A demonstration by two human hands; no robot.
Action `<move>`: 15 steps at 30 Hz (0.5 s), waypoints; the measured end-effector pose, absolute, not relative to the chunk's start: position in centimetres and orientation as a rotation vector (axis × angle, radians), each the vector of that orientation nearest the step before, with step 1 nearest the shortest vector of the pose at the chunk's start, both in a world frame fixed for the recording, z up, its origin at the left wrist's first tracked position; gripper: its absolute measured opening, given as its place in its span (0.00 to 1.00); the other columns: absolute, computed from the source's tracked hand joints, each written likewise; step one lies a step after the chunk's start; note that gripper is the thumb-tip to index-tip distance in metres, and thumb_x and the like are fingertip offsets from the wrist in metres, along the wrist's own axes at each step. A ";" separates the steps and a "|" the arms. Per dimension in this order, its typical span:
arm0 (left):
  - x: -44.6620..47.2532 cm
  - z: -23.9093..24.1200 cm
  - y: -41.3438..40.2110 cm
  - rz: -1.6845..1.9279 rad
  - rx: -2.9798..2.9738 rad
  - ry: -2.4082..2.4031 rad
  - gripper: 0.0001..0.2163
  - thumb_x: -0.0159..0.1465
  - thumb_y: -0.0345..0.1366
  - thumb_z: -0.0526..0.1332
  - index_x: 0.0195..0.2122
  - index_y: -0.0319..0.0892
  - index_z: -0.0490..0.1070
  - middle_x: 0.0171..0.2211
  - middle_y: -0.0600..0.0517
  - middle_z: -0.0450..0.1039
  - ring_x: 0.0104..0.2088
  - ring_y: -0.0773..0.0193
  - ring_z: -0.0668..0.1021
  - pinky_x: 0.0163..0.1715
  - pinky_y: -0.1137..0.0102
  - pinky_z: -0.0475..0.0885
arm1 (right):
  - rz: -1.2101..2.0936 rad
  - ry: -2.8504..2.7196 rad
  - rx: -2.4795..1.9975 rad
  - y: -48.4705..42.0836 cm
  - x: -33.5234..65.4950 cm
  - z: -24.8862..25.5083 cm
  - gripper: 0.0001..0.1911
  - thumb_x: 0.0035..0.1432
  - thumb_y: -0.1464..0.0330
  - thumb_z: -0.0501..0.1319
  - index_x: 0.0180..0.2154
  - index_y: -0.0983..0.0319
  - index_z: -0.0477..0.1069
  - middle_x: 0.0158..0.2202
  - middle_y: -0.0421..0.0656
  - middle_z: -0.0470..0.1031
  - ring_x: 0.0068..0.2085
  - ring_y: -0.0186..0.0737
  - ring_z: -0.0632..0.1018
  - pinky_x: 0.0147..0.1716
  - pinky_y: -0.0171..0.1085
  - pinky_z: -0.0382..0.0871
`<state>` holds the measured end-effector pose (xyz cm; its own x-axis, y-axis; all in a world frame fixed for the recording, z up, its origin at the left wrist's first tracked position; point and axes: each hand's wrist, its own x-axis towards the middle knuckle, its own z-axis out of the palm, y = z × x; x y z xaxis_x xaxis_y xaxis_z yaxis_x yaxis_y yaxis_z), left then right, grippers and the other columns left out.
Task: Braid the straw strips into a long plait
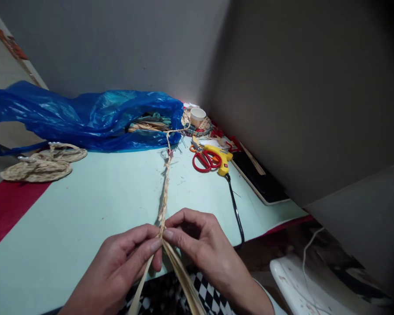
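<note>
A pale plaited straw braid [166,188] stretches from the back of the table toward me. At its near end my left hand [121,258] pinches it from the left, thumb and fingers pressed together. My right hand [200,245] pinches the same spot from the right. Loose flat straw strands [184,278] spread below the fingertips, one group toward the lower right and a single strip toward the lower left, over a black-and-white checked cloth [213,295]. The exact crossing of the strands is partly hidden by my fingers.
A blue plastic bag [95,118] with straw inside lies at the back. Two woven slippers [36,170] sit at left. Red-handled scissors [206,161] rest against a yellow glue gun [223,159] with a black cord. Behind are a white cup [198,116] and a dark tablet-like slab [261,177].
</note>
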<state>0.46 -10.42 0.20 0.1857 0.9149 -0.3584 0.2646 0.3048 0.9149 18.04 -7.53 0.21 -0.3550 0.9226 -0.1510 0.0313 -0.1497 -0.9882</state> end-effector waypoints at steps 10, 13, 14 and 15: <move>0.2 -0.1 -10.0 0.649 0.958 1.214 0.15 0.60 0.46 0.67 0.24 0.43 0.69 0.21 0.59 0.60 0.23 0.68 0.61 0.23 0.74 0.55 | 1.336 -1.643 -1.143 -7.3 18.1 -0.7 0.05 0.60 0.73 0.62 0.32 0.62 0.76 0.27 0.36 0.72 0.29 0.31 0.70 0.30 0.32 0.62; 0.1 -0.3 -9.9 0.651 0.898 1.214 0.18 0.59 0.50 0.69 0.22 0.42 0.68 0.19 0.60 0.57 0.20 0.70 0.57 0.20 0.74 0.50 | 1.105 -1.792 -1.143 -7.7 17.8 -0.9 0.06 0.61 0.74 0.61 0.32 0.61 0.75 0.29 0.37 0.73 0.31 0.33 0.72 0.32 0.32 0.63; 0.1 -0.4 -9.9 0.645 0.880 1.213 0.21 0.58 0.52 0.69 0.22 0.42 0.67 0.18 0.61 0.55 0.20 0.71 0.55 0.20 0.73 0.48 | 1.053 -1.833 -1.143 -7.7 17.8 -0.9 0.06 0.61 0.74 0.60 0.33 0.60 0.75 0.30 0.38 0.74 0.32 0.33 0.73 0.32 0.32 0.63; 0.1 -0.5 -9.8 0.648 0.861 1.206 0.22 0.56 0.55 0.70 0.21 0.42 0.67 0.18 0.61 0.55 0.20 0.71 0.54 0.20 0.73 0.47 | 1.017 -1.875 -1.135 -7.7 17.8 -0.9 0.07 0.62 0.74 0.59 0.34 0.61 0.75 0.31 0.39 0.74 0.33 0.34 0.74 0.33 0.33 0.64</move>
